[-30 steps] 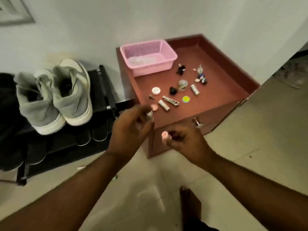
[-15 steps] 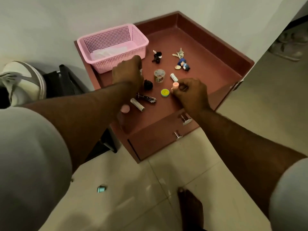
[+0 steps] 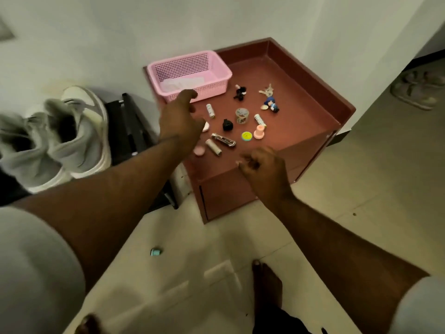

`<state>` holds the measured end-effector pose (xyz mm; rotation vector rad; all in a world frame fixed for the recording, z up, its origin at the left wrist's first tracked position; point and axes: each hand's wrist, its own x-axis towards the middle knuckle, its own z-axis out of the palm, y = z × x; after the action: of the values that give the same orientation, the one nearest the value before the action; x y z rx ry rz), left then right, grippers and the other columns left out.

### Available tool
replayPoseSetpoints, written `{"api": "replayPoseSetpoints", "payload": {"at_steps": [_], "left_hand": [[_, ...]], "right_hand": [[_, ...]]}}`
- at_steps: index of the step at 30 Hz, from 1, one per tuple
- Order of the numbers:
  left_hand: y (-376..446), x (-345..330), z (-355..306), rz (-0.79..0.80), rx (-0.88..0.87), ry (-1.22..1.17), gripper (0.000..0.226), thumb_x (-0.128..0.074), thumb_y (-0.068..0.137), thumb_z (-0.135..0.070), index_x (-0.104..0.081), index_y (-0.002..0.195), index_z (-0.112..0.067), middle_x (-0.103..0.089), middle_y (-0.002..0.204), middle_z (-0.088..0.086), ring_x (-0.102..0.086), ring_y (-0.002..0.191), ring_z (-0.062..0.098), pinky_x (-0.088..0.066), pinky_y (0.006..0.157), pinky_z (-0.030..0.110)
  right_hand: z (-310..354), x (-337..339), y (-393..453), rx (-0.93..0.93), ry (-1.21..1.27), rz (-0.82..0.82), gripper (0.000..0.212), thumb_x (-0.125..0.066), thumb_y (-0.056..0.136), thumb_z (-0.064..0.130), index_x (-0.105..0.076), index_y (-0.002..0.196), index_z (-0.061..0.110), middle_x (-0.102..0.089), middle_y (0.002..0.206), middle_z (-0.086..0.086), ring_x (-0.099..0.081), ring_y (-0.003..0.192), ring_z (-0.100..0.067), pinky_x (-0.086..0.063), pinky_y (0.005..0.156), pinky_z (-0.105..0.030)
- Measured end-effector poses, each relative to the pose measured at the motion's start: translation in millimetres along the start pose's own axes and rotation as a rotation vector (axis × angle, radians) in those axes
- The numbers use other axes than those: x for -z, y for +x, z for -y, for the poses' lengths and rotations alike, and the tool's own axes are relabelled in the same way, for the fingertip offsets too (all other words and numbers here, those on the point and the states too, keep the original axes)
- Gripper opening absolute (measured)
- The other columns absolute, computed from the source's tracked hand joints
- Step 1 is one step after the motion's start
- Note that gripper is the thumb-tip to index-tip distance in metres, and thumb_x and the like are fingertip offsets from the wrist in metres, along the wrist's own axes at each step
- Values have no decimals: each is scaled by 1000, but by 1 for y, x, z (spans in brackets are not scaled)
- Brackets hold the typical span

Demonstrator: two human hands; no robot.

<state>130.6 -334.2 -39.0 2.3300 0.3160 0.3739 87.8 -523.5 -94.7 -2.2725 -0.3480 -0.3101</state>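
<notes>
Small items lie on a red-brown cabinet top [image 3: 296, 102]. My left hand [image 3: 180, 116] hovers over its left side with relaxed, spread fingers and holds nothing. Just right of it lies a small white tube [image 3: 210, 110]. My right hand [image 3: 265, 169] hangs over the front edge, fingers loosely curled and empty. Beyond it a pink stopper [image 3: 259, 132] stands upright beside a yellow-green disc [image 3: 246, 136]. A nail clipper [image 3: 224, 140], a second white tube [image 3: 213, 147] and a pink lid [image 3: 199, 150] lie between my hands. A pink basket [image 3: 183, 59] sits at the back left.
A black knob [image 3: 227, 124], clear jar [image 3: 242, 115], black keychain [image 3: 240, 92] and blue keychain [image 3: 271, 101] lie farther back. Grey sneakers [image 3: 60, 133] sit on a black rack [image 3: 130, 131] at left. A teal piece [image 3: 155, 251] and my bare foot [image 3: 265, 280] are on the tiled floor.
My left hand let go of the white tube near the basket. My right hand left the pink stopper standing by the yellow-green disc and drew back to the front edge.
</notes>
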Motion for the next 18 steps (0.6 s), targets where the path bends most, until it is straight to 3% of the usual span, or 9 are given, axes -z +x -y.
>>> {"api": "replayPoseSetpoints", "payload": {"at_steps": [3, 7, 13, 18], "left_hand": [[-61, 37, 29, -64, -17, -86, 30, -67, 83, -8, -66, 112, -17, -66, 97, -4, -61, 85, 11, -50, 78, 23], [-129, 65, 110, -19, 77, -6, 21, -66, 81, -3, -72, 100, -10, -69, 91, 6, -65, 82, 23, -55, 79, 38], [-197, 78, 277, 190, 490, 213, 26, -61, 91, -10, -66, 117, -11, -64, 115, 8, -60, 103, 25, -44, 86, 29], [-225, 49, 403, 370, 610, 372, 31, -58, 92, -10, -64, 122, -13, -61, 122, 9, -58, 111, 27, -45, 92, 34]], "right_hand": [[38, -30, -32, 93, 20, 168, 15, -68, 80, 17, -70, 83, 2, -58, 79, -6, -55, 71, -20, -43, 65, -27], [72, -82, -69, 161, 106, 326, 14, -62, 78, 15, -72, 84, 6, -58, 77, -8, -57, 68, -21, -47, 64, -30], [65, -196, -116, 4, 45, 612, 18, -69, 83, 10, -72, 100, 5, -63, 95, -9, -60, 80, -22, -49, 79, -33], [26, -305, -147, -67, -48, 812, 23, -68, 82, 10, -70, 106, 8, -63, 104, -8, -62, 89, -23, -51, 84, -37]]}}
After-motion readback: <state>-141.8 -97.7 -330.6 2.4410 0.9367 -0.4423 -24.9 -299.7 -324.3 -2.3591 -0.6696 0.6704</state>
